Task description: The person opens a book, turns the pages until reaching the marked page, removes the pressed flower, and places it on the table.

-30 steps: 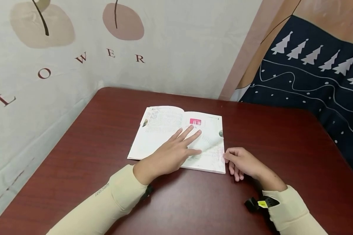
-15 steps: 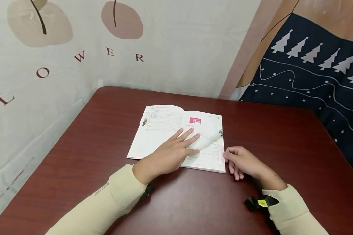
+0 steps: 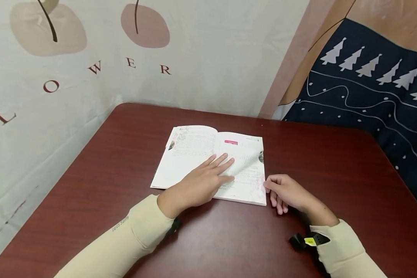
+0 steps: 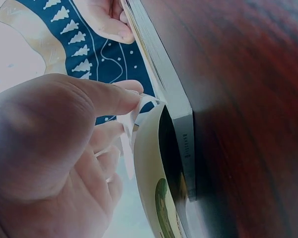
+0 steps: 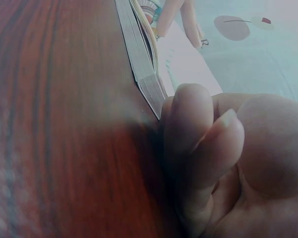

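Note:
An open book lies on the dark red table, its right page carrying a pink heading block. My left hand lies across the middle of it in the head view, fingers spread and nearly straight over the right page. Beside that hand a loose page bows up in a diagonal fold. The left wrist view shows the left thumb close to the lifted sheet. My right hand is at the book's right edge, thumb and index finger together on it, other fingers curled under. In the right wrist view, fingertips hide part of the book's corner.
The reddish-brown table extends around the book on every side. A pale printed cloth hangs behind it, and a dark blue cloth with white trees hangs at the right. Black straps with small cameras sit at the wrists.
My left hand has slid slightly left and toward me, dragging the page. The page's fold has grown and now covers most of the pink heading. The right hand has stayed put.

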